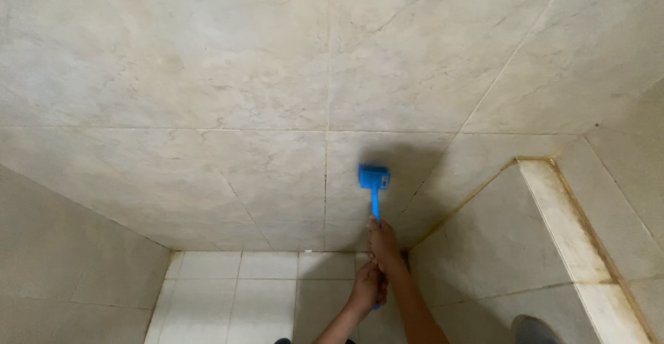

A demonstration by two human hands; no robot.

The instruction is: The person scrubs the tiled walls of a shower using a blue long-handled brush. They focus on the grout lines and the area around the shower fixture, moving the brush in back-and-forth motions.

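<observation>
Beige marbled tiles cover the wall (277,74) that fills most of the view, their grout lines running in a wide grid. To the right a tiled ledge (560,219) juts out, its pale top edged with brownish, stained grout. Below, a strip of smaller white floor tiles (235,295) shows between the wall and a side wall on the left.

Against the wall, low down and near the corner by the ledge, a blue long-handled brush (374,192) stands upright, its square head pressed flat to a tile just right of a vertical grout line. A soft shadow spreads around the head.

Both hands are wrapped around the brush's handle, one above the other. The right hand (384,247) grips higher up, fingers curled tight around the shaft, its forearm reaching in from the bottom edge. The left hand (365,288) clasps the handle's lower end just beneath, touching the right wrist.

At the bottom right corner a grey rounded shape (536,330) shows; what it is cannot be told.
</observation>
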